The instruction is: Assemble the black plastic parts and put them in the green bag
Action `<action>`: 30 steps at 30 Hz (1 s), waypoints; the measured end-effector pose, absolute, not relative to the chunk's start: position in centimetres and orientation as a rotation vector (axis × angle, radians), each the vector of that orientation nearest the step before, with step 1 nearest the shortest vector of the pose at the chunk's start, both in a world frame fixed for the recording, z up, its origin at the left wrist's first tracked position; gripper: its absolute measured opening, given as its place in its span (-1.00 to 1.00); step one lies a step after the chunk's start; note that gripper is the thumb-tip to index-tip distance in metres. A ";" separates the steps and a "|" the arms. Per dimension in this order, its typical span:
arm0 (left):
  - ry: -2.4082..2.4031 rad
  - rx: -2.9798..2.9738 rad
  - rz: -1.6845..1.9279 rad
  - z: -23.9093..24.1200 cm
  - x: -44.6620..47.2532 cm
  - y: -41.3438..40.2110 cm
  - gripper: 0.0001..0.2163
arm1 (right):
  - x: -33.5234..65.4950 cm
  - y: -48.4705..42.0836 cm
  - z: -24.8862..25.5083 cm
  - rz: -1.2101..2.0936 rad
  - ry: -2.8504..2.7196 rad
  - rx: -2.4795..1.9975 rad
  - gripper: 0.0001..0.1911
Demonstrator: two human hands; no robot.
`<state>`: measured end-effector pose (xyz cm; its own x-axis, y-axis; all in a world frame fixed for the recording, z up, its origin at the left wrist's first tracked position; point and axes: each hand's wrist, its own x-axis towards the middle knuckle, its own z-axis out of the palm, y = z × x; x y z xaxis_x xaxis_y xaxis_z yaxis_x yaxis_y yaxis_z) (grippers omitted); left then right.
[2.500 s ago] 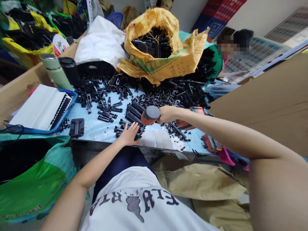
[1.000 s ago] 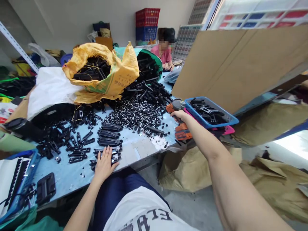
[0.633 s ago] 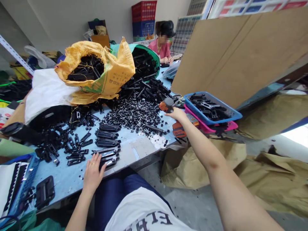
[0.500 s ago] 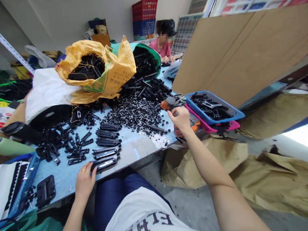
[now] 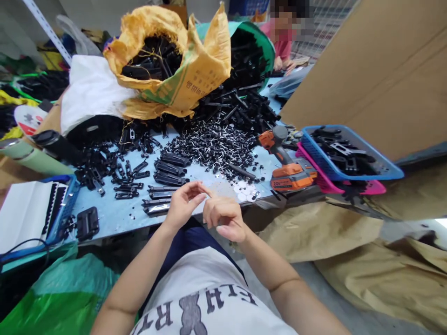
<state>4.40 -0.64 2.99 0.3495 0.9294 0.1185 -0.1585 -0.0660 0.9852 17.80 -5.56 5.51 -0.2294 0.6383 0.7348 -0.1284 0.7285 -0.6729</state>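
My left hand is raised over the table's front edge, fingers bent and thumb apart, with nothing visible in it. Beside it, my right hand has its fingers curled and its index finger reaching to the left fingertips. Whether the right hand holds something small is hidden. Just behind my left hand, long black plastic parts lie in a row, the nearest ones glossy. Beyond my hands spreads a heap of small black pieces with metal pins. An orange and grey cordless drill lies to the right.
A blue basket of black parts rests on a pink basket at the right. A yellow woven sack stands behind, and a cardboard sheet leans at right. Smaller black clips lie left. A co-worker sits across.
My right hand has come away from beside the drill to meet my left. My left hand has lifted off the nearest long black part. The view has tilted down.
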 end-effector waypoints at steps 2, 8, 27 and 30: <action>0.773 1.291 1.066 3.6 5.2 -0.9 -0.73 | 17.2 -5.8 5.2 0.776 -1.636 -0.405 -0.62; 0.845 1.282 1.128 3.6 6.0 -1.7 -0.84 | 17.0 -6.4 4.2 0.877 -1.497 -0.448 -0.61; 1.119 1.265 1.075 -2.9 -0.8 -1.3 -0.69 | 13.1 -4.0 -0.7 1.297 -1.365 -0.779 -0.59; 1.631 1.416 1.250 -4.4 -8.7 -1.9 -0.67 | 12.2 -3.0 -1.9 1.182 -1.602 -0.897 -0.62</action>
<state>-8.73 -1.93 -4.36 -0.2191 0.9686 0.1179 0.3655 -0.0306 0.9303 12.22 -2.96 -1.92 -0.3095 0.9175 0.2498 0.0323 0.2727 -0.9615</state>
